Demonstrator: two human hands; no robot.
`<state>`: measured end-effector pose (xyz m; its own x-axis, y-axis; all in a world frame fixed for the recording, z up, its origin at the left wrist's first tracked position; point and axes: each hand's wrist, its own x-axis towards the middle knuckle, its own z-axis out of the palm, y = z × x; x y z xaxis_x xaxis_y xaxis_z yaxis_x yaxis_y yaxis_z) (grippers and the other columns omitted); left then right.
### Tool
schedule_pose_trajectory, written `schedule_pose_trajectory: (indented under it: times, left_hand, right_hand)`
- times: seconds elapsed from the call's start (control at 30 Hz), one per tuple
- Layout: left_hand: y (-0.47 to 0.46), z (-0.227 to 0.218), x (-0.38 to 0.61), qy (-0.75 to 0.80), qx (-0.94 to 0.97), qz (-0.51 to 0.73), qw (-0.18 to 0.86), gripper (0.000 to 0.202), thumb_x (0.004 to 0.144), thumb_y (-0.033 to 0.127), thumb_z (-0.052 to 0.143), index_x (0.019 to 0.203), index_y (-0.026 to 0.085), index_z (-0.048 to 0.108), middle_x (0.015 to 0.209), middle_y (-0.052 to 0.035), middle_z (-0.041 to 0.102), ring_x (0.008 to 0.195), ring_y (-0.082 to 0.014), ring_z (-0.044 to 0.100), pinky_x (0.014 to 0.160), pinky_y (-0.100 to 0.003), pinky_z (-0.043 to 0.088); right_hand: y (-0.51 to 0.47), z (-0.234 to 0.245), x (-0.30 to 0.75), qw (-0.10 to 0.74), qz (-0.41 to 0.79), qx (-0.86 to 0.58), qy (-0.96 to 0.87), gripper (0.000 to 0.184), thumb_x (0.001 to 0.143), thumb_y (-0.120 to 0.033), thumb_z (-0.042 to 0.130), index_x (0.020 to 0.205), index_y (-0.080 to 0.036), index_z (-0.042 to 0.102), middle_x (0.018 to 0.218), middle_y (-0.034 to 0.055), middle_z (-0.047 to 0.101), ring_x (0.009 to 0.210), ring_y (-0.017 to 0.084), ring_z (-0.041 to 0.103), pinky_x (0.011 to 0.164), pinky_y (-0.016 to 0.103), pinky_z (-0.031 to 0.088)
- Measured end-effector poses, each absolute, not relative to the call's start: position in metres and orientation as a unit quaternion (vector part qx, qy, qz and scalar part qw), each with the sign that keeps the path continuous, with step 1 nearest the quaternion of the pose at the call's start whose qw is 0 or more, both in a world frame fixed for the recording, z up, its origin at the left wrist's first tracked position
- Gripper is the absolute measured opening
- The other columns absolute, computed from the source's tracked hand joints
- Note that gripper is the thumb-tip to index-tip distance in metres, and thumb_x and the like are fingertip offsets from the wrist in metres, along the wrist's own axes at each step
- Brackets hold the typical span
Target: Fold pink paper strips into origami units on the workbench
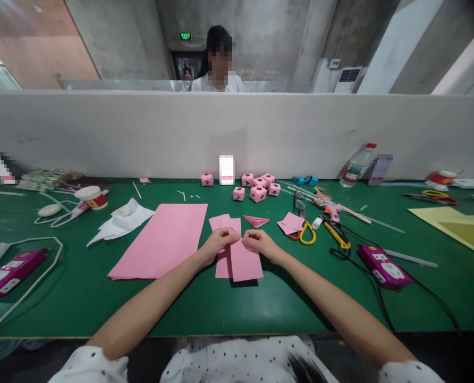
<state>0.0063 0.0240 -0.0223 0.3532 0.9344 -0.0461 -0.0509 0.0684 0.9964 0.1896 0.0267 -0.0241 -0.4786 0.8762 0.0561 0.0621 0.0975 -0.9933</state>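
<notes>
Both hands meet over a pink paper strip [246, 263], raised a little off the green table with its shadow beneath. My left hand [218, 243] pinches the strip's left side near the top. On the right edge, my right hand [261, 244] has its thumb and fingers closed on the same strip. Partly under it lies another pink paper piece [222, 266]. To the left rests a large pink sheet stack [165, 239]. Just beyond my hands is a folded pink paper triangle [256, 220], and small pink squares [290, 223] lie to the right.
Several folded pink paper cubes [258, 193] stand by the partition [161, 133]. Yellow-handled scissors [307, 234], a utility knife [336, 234], a pink glue gun [332, 211] and a purple power strip [384, 266] with cables lie right. Crumpled white paper [123, 218] and a paper cup [91, 197] are left.
</notes>
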Motion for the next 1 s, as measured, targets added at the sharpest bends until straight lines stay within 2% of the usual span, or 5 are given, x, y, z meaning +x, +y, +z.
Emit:
schedule_pose_trajectory:
  times: [0.23,0.4,0.67,0.87,1.0]
  left_hand:
    - [0.0242,-0.0240,0.0062,0.404,0.537,0.401,0.623,0.035,0.072,0.047,0.070,0.068,0.015,0.056,0.055,0.0058,0.045,0.047,-0.0059,0.036,0.049,-0.021,0.027]
    - [0.0239,-0.0231,0.0059,0.402,0.535,0.398,0.628,0.038,0.070,0.047,0.072,0.066,0.016,0.051,0.054,0.0074,0.041,0.044,-0.0039,0.032,0.045,-0.019,0.023]
    - [0.0244,-0.0240,0.0072,0.398,0.511,0.402,0.647,0.037,0.072,0.050,0.070,0.072,0.016,0.053,0.056,0.0042,0.050,0.046,-0.0073,0.048,0.050,-0.021,0.041]
    - [0.0241,-0.0232,0.0057,0.399,0.527,0.386,0.643,0.038,0.068,0.048,0.074,0.068,0.015,0.055,0.055,0.0051,0.050,0.046,-0.0056,0.046,0.051,-0.019,0.040]
    - [0.0234,-0.0213,0.0062,0.403,0.531,0.378,0.642,0.038,0.068,0.048,0.074,0.068,0.015,0.055,0.055,0.0046,0.051,0.047,-0.0062,0.048,0.051,-0.019,0.041]
  right_hand:
    - [0.0295,-0.0232,0.1910,0.373,0.571,-0.365,-0.634,0.028,0.074,-0.039,0.066,0.065,-0.016,0.054,0.060,-0.0037,0.046,0.058,0.009,0.037,0.054,0.024,0.024]
    - [0.0291,-0.0224,0.1921,0.349,0.580,-0.375,-0.633,0.030,0.075,-0.043,0.065,0.068,-0.016,0.054,0.057,-0.0051,0.044,0.053,0.008,0.033,0.051,0.023,0.021]
    - [0.0275,-0.0241,0.1918,0.358,0.566,-0.379,-0.638,0.025,0.073,-0.038,0.064,0.066,-0.016,0.055,0.054,-0.0049,0.044,0.050,0.007,0.031,0.048,0.023,0.018]
    - [0.0268,-0.0231,0.1914,0.346,0.566,-0.363,-0.654,0.033,0.075,-0.045,0.064,0.064,-0.017,0.052,0.054,-0.0052,0.043,0.051,0.008,0.033,0.049,0.023,0.022]
    - [0.0288,-0.0255,0.1933,0.353,0.570,-0.341,-0.659,0.030,0.077,-0.042,0.064,0.066,-0.016,0.055,0.053,-0.0046,0.046,0.052,0.009,0.038,0.052,0.024,0.026]
